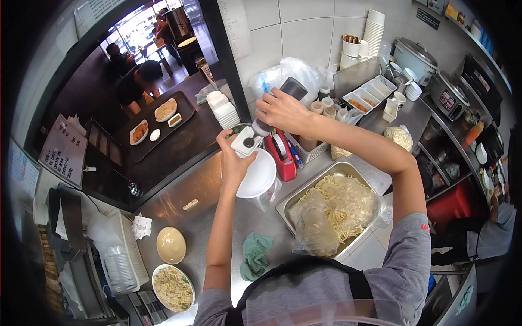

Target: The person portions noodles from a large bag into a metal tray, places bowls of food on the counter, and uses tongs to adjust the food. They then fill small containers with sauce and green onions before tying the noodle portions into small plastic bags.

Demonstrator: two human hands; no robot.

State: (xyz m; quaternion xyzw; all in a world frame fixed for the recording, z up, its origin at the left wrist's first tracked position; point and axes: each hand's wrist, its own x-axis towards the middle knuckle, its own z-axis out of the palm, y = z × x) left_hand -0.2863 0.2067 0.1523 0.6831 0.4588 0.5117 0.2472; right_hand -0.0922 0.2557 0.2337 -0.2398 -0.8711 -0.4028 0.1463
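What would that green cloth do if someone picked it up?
The cloth would probably droop, since it lies in soft, crumpled folds. It looks thin, so it is likely light, though whether it is damp I cannot tell. Pushed along the counter, it would likely bunch up.

You wore a plain grey shirt (337, 293) with red lettering on the sleeve. The tape dispenser (279, 155) was red, the crumpled cloth (256, 256) green, the noodles (348, 217) pale yellow, and the serving tray (179, 117) black.
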